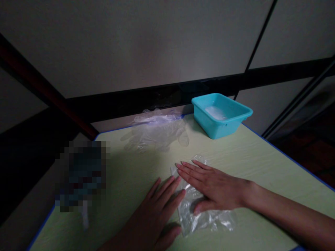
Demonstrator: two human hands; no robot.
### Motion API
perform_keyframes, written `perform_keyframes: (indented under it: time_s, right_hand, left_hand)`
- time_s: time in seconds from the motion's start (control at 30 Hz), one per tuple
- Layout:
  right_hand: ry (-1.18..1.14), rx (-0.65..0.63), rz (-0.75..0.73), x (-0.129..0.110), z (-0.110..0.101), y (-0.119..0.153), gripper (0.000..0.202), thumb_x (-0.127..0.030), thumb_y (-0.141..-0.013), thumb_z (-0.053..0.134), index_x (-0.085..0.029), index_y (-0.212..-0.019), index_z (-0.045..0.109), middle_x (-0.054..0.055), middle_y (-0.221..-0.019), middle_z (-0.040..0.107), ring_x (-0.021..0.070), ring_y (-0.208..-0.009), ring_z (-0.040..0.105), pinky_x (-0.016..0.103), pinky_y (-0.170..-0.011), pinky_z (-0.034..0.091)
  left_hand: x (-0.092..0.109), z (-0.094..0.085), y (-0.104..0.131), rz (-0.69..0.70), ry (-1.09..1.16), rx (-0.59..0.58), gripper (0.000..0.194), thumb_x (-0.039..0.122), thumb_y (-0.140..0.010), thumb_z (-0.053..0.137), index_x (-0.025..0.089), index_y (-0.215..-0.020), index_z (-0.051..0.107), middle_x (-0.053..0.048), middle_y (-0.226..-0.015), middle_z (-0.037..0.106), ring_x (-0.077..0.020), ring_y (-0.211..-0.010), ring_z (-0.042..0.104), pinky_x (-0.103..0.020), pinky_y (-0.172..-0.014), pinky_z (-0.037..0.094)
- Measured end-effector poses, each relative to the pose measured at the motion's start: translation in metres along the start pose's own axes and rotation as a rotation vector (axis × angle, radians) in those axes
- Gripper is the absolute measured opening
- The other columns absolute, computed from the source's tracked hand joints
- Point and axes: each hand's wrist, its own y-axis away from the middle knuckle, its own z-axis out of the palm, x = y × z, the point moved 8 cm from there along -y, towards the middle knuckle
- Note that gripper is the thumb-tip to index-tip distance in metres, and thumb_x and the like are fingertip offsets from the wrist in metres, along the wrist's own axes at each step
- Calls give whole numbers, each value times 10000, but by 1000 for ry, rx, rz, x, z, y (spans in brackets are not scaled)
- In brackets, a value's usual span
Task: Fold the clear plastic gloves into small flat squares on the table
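Observation:
A clear, crinkled plastic glove (192, 219) lies flattened on the pale yellow-green table (136, 167). My right hand (214, 186) rests palm down across it, with fingers stretched out and thumb apart, hiding its middle. At the glove's left edge is my left hand (159, 212), also palm down with its fingers extended. The fingertips of my two hands come close together there. Farther back lies a loose heap of similar clear plastic gloves (159, 132), some near the table's far edge.
A turquoise plastic basin (222, 120) with something whitish inside stands at the far right corner. On the left is a pixelated, unreadable object (83, 174). Pale panels (157, 52) with a dark band rise behind the blue-edged table.

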Motion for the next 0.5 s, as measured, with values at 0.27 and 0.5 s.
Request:
perform_keyframes:
  time_s: [0.27, 0.5]
  right_hand:
    - [-18, -40, 42, 13, -4, 2, 797, -558, -844, 392, -63, -1395, 98, 143, -1443, 46, 233, -1333, 20, 452, -1078, 46]
    - [-23, -13, 26, 18, -11, 2, 812, -569, -843, 388, -67, -1398, 70, 155, -1443, 68, 223, -1333, 38, 441, -1081, 53]
  left_hand:
    - [3, -3, -3, -31, 14, -49, 588, 297, -827, 495, 214, -1365, 272, -86, -1454, 204, -272, -1323, 160, -527, -1034, 204]
    - [1, -4, -1, -23, 14, 9, 657, 271, -803, 505, 243, -1385, 200, -67, -1467, 166, -282, -1318, 179, -518, -1030, 227]
